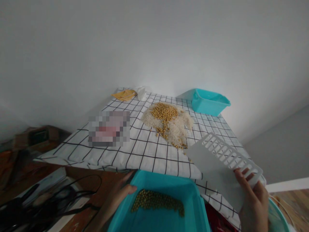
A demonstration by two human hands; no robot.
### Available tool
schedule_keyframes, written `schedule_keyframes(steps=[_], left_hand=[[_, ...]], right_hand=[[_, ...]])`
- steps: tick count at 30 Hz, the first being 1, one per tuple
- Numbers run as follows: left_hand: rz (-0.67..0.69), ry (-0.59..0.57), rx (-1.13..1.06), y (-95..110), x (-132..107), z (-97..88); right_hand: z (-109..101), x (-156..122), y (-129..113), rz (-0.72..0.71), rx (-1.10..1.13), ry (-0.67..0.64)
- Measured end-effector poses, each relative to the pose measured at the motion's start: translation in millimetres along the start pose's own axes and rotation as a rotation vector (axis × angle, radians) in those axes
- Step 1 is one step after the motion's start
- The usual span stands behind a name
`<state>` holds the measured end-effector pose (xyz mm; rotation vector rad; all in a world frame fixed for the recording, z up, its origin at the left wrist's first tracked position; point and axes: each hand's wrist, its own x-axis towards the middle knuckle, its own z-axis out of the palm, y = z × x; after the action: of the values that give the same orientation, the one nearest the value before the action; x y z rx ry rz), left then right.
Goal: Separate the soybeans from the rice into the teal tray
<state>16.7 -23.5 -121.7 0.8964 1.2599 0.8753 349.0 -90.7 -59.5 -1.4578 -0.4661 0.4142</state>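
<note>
Hands closed: left hand (121,192) over teal tub (166,176) rim, right hand (254,201) around tilted white scoop (217,161).

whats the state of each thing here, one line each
near teal tub: left hand grips its rim, some soybeans inside
white slotted scoop: held tilted in right hand, nothing on it
rice and soybean pile: mixed, spread on checked cloth
far teal tub: upright, contents hidden
</note>
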Motion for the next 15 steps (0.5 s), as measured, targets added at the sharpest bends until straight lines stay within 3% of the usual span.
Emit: schedule_keyframes(steps=[7,12,15], left_hand=[[0.02,-0.009,0.028,0.3,-1.2,-1.3],[-0.004,-0.067,-0.011,-0.6,-0.6,-3.4],[-0.026,-0.071,0.006,5.7,-6.9,-2.0]], right_hand=[[1.3,-8.2,-7.6,0.075,-0.005,-0.035],[1.7,-15.2,-9.0,-0.006,-0.063,-0.075],[0.3,-14.5,-7.8,0.018,-0.049,-0.057]])
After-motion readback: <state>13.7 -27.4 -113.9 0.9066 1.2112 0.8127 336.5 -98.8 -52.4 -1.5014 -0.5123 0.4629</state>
